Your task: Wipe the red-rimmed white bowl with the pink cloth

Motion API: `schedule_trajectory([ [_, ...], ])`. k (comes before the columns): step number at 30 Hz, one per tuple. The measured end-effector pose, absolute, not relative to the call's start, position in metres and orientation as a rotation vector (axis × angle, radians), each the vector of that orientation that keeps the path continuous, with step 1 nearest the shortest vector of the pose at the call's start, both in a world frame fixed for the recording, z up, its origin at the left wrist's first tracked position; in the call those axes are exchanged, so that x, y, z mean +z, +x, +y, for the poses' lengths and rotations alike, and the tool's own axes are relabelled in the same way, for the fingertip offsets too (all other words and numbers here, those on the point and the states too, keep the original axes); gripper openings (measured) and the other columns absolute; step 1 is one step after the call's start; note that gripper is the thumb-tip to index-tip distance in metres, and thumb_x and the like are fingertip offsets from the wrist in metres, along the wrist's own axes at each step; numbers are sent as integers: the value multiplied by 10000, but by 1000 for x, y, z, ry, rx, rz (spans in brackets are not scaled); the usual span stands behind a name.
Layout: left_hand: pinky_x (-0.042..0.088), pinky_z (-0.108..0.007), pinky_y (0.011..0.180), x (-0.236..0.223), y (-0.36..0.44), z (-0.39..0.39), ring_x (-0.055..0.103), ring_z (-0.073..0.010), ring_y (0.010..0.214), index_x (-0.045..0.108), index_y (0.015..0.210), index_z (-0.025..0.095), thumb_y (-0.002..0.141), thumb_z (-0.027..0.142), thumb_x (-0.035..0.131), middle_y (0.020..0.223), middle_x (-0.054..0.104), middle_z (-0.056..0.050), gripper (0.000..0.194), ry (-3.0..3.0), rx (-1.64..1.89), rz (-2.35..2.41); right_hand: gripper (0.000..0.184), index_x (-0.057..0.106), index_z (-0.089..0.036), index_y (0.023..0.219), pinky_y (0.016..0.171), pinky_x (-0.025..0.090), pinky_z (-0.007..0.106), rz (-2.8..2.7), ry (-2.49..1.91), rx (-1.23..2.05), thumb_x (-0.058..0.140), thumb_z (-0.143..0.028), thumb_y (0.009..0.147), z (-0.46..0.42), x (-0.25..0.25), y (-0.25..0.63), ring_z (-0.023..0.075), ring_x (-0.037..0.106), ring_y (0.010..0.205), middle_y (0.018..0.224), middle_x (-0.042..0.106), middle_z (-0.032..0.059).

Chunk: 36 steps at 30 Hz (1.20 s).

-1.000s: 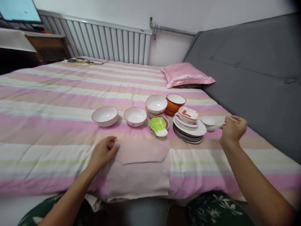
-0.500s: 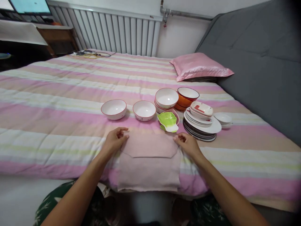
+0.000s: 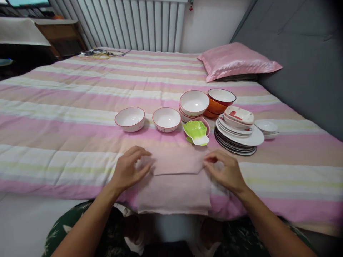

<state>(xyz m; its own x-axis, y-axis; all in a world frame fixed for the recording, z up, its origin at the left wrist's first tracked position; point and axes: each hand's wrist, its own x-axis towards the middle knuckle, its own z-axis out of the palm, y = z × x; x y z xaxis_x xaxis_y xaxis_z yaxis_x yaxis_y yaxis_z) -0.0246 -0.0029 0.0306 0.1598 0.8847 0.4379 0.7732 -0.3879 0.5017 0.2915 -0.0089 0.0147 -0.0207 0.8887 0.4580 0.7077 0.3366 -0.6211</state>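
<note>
A pale pink cloth (image 3: pixel 174 194) lies flat at the bed's front edge, its far part folded over toward me as a flap with slanted corners. My left hand (image 3: pixel 133 167) is at the flap's left side, thumb and fingers apart, tips close to the fabric. At the right side, my right hand (image 3: pixel 224 170) pinches the flap's edge between thumb and fingers. Just beyond the cloth sit a green leaf-shaped dish (image 3: pixel 196 131) and two white bowls with red rims, a left one (image 3: pixel 130 120) and a right one (image 3: pixel 166 120).
Stacked white bowls (image 3: pixel 194 101) and orange bowls (image 3: pixel 214 105) stand behind the green dish. To the right is a pile of plates (image 3: pixel 257 137) topped by rectangular dishes, beside small white dishes (image 3: pixel 266 126). A pink pillow (image 3: pixel 237 61) and cables (image 3: pixel 104 53) lie farther back.
The view has tilted down and shifted slightly. My hands have moved inward along the flap's sides and nearer to me; the left fingers have spread a little. The dishes have stayed put.
</note>
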Motion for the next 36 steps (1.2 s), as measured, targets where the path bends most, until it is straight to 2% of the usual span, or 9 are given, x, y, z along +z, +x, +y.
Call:
schedule_trajectory([
  [3, 476, -271, 734, 40, -27, -15, 579, -171, 855, 639, 934, 203, 760, 273, 647, 906, 623, -50, 188, 2436, 752, 1108, 78, 627, -209, 855, 748, 470, 314, -2135, -1095, 469, 607, -220, 781, -27, 23, 282, 180, 584, 810, 817, 642, 34],
  [5, 479, -293, 771, 39, -27, -18, 586, -180, 867, 643, 932, 202, 770, 284, 652, 901, 636, -52, 182, 2474, 615, 1015, 159, 631, -216, 942, 802, 460, 347, -2262, -999, 485, 623, -219, 783, -31, 21, 277, 199, 579, 896, 892, 655, 43],
  [8, 481, -300, 756, 31, -25, -15, 597, -184, 846, 643, 928, 191, 814, 268, 606, 885, 651, -59, 142, 2532, 546, 1052, 199, 624, -218, 1000, 796, 456, 357, -2306, -1010, 449, 620, -224, 802, -29, 12, 273, 205, 583, 913, 940, 665, 51],
  [13, 480, -283, 732, 23, -25, -12, 607, -170, 815, 637, 903, 185, 895, 224, 473, 839, 665, -52, 169, 2557, 538, 1107, 99, 639, -215, 918, 753, 448, 321, -2183, -1141, 421, 558, -223, 862, -23, 3, 270, 179, 601, 829, 868, 680, 32],
  [20, 463, -261, 690, 33, -21, -12, 616, -162, 769, 615, 868, 193, 918, 322, 418, 821, 659, -27, 241, 2265, 548, 1328, 159, 623, -205, 865, 713, 448, 273, -1968, -1323, 674, 505, -307, 892, -19, 12, 268, 159, 608, 755, 821, 666, 15],
  [24, 438, -269, 676, 34, -17, -11, 597, -167, 743, 581, 786, 192, 927, 328, 367, 771, 631, -18, 290, 2216, 505, 1394, 201, 619, -205, 864, 711, 449, 279, -1945, -1369, 702, 461, -323, 901, -17, 11, 266, 170, 614, 748, 816, 670, 18],
  [28, 413, -274, 639, 28, -12, -8, 592, -180, 711, 560, 752, 195, 916, 309, 363, 744, 632, -25, 280, 2212, 493, 1495, 204, 613, -206, 939, 735, 460, 284, -1853, -1400, 683, 443, -310, 895, -13, 5, 261, 184, 630, 800, 884, 684, 32],
  [34, 417, -297, 668, 20, -1, -6, 618, -204, 756, 607, 860, 199, 887, 299, 418, 831, 686, -46, 216, 2147, 532, 1641, 267, 621, -218, 970, 781, 458, 298, -1951, -1391, 726, 391, -343, 921, -10, 9, 260, 185, 625, 870, 942, 675, 34],
  [36, 420, -290, 656, 21, 1, -7, 615, -198, 748, 612, 884, 204, 874, 326, 448, 818, 679, -37, 204, 2129, 555, 1636, 266, 607, -222, 1048, 836, 451, 328, -2074, -1349, 721, 473, -382, 882, -12, 12, 261, 203, 606, 948, 1024, 657, 45],
])
